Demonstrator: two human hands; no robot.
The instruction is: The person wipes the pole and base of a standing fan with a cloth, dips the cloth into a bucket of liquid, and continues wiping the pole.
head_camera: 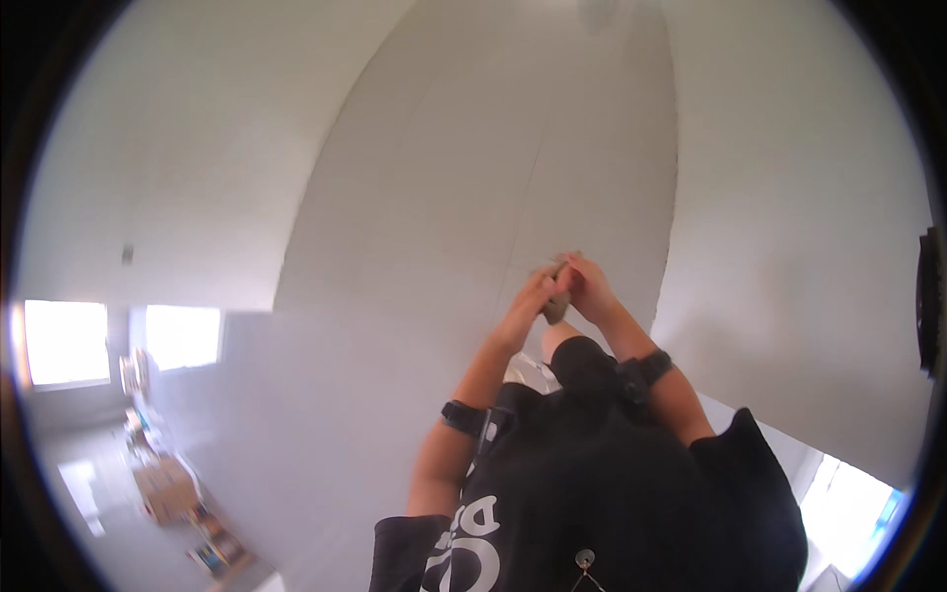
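Observation:
My left hand (530,302) and my right hand (586,285) are raised close together in front of my body, the fingers near each other and blurred. Between and just below them shows a small brownish-grey thing (556,309), possibly a shoe on my foot seen past the hands; whether either hand holds anything is unclear. Each forearm wears a black strap, the left one (464,418) and the right one (644,372). A bare leg in black shorts lies right behind the hands.
Pale walls rise on both sides of a grey floor (473,185). At the lower left stand a cardboard box (166,488) and assorted small items (214,544), below two bright windows (66,342). Another bright opening (851,510) is at the lower right.

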